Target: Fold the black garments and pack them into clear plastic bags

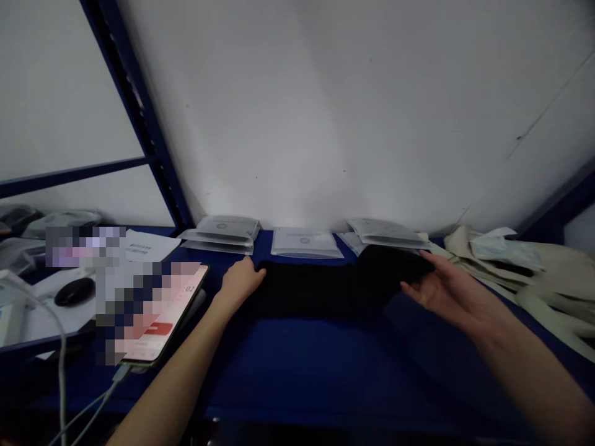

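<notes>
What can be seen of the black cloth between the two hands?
The long, matte black cloth looks like soft fabric, too dark to show seams or folds clearly. It stretches sideways across the flat blue work surface, in front of the flat whitish translucent packets. The bare left hand holds its left end; the bare right hand is at its bulkier, higher right end, grip unclear.

The person's bare left forearm (179,371) slants up and inward from below; the left hand (238,280) is curled, its thumb toward the right hand (439,288); the bare right forearm (525,365) angles inward from the lower right; its hand's digits stand spread apart.
</notes>
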The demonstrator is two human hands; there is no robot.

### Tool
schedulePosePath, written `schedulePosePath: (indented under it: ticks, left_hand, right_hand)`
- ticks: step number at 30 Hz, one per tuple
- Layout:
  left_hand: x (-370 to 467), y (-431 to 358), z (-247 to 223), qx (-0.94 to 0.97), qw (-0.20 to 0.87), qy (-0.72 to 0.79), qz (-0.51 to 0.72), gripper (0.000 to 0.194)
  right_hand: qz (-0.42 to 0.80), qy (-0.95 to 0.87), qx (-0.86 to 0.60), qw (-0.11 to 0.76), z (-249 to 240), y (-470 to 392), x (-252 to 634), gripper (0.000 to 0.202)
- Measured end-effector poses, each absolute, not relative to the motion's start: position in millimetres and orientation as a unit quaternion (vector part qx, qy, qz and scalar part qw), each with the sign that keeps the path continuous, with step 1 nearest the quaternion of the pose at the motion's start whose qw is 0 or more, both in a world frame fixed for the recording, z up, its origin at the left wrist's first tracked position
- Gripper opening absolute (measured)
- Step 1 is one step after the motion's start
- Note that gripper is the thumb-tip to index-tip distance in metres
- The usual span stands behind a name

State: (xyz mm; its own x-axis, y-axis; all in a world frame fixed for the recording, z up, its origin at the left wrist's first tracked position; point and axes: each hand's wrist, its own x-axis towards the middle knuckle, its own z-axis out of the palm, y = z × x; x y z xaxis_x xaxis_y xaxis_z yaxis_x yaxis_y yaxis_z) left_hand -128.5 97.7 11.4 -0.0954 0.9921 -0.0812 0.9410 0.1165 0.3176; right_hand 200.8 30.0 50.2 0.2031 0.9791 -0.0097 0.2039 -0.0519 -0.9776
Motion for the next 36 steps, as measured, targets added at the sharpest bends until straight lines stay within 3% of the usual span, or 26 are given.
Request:
schedulePosePath:
  ticks: [2, 5, 11, 15, 21, 25, 29, 36]
  left_hand:
    - [-129, 98, 11, 0.66, 0.137, 0.734, 0.086, 0.034]
    - [-129, 99, 11, 0.657, 0.138, 0.736, 0.081, 0.034]
    - [-128, 98, 11, 0.66, 0.126, 0.736, 0.082, 0.035]
    - [-127, 96, 12, 0.659, 0.117, 0.739, 0.078, 0.035]
    - [-127, 90, 17, 0.669, 0.138, 0.728, 0.066, 0.042]
    - [-129, 82, 23, 0.668, 0.145, 0.729, 0.023, 0.046]
    - [-130, 72, 32, 0.672, 0.167, 0.721, -0.022, 0.041]
    - [-128, 68, 34, 0.685, 0.169, 0.706, -0.052, 0.025]
  right_hand:
    - [0.471, -0.434, -0.563, 0.522, 60, 33, 170, 0.024]
    - [0.489, -0.506, -0.536, 0.466, 66, 38, 125, 0.027]
    - [0.219, -0.766, -0.545, 0.263, 37, 35, 64, 0.023]
    - [0.126, -0.838, -0.516, 0.124, 31, 23, 52, 0.012]
    - [0.062, -0.897, -0.41, 0.154, 45, 38, 73, 0.016]
    - [0.073, -0.92, -0.356, 0.144, 31, 49, 88, 0.035]
    - [0.118, -0.922, -0.357, 0.095, 21, 50, 91, 0.039]
    - [0.138, -0.915, -0.366, 0.103, 27, 50, 97, 0.034]
